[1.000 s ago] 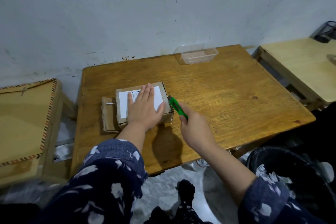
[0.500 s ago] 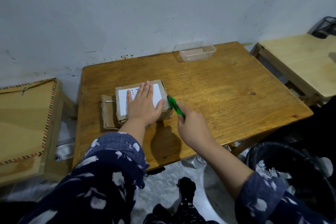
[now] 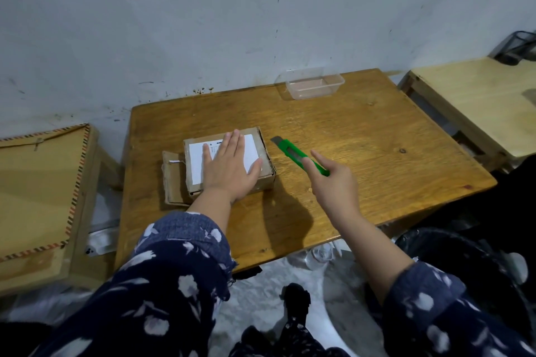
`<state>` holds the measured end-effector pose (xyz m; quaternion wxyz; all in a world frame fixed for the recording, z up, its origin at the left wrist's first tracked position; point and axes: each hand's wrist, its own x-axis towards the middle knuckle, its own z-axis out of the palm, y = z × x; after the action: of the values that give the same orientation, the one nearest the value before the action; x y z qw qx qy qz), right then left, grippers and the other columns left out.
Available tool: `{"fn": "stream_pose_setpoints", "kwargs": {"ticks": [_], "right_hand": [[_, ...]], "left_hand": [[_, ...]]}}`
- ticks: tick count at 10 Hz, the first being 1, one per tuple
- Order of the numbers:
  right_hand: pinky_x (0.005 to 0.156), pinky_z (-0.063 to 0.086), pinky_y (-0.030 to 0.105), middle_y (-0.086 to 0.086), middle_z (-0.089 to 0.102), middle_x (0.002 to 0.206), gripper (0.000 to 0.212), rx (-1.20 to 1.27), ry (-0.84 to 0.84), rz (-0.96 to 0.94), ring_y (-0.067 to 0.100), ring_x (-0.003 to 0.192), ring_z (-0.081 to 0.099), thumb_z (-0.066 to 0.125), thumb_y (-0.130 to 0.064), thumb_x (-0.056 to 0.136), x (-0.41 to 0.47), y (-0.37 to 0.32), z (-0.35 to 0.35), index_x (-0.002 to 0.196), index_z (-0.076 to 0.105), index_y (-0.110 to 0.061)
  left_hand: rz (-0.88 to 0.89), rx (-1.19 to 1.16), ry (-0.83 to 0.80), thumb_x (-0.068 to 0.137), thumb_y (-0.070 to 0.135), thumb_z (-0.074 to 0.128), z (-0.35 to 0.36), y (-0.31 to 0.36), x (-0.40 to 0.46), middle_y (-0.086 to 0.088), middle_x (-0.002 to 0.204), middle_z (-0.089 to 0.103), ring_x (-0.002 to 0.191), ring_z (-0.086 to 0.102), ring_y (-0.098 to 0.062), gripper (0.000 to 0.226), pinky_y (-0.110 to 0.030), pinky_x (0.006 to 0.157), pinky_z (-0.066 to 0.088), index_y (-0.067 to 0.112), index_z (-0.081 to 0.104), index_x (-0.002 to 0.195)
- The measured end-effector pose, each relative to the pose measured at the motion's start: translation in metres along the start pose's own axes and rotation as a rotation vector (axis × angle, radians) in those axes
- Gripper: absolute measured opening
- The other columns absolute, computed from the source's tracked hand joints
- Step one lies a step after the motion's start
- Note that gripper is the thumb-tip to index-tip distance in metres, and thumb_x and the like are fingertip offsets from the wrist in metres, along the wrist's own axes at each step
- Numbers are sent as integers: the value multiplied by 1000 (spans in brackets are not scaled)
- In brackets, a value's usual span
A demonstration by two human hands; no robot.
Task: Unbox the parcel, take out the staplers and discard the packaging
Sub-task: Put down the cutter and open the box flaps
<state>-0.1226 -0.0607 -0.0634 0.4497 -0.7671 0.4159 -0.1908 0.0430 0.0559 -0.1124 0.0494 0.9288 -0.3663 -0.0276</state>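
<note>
Cardboard parcel [image 3: 229, 159] lies on the table [image 3: 362, 159], left hand [image 3: 229, 171] pressed flat on it, fingers straight. Right hand [image 3: 333, 185] pinches the green cutter [image 3: 298, 155] just right of the parcel, blade out. Advice: slit tape shallowly, away from fingers.

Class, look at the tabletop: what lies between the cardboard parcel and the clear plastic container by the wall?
In the head view, only bare wooden table lies between the cardboard parcel and the clear plastic container.
</note>
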Motion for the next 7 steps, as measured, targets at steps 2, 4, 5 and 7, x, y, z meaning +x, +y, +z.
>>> {"fn": "stream_pose_setpoints", "kwargs": {"ticks": [2,4,5,7], "right_hand": [[42,29,23,1,50,58,36,411,-59,299,10,45,38,53,-22,92,15,2,4,128,57,-25],[54,35,26,7,59,75,28,447,-154,332,14,56,48,38,-18,98,29,-6,8,122,50,-23],[50,35,23,6,62,83,22,387,-164,293,10,57,48,52,-25,94,42,-9,14,116,49,-19],[56,48,25,-7,54,83,28,162,-137,160,9,64,53,62,-15,87,81,-6,40,114,53,-21]], "left_hand": [[0,-24,-10,94,62,11,0,0,0,3,161,-8,147,-11,-12,74,-52,118,-4,19,-1,154],[-4,-26,-4,94,63,11,1,-1,0,4,161,-8,147,-11,-11,75,-52,118,-5,19,-2,153],[-3,-28,-2,94,63,10,0,0,0,4,161,-9,147,-11,-11,75,-52,118,-5,20,-2,154],[-7,-38,9,94,63,10,0,0,-1,5,161,-10,147,-13,-10,74,-51,118,-7,21,-4,153]]}}
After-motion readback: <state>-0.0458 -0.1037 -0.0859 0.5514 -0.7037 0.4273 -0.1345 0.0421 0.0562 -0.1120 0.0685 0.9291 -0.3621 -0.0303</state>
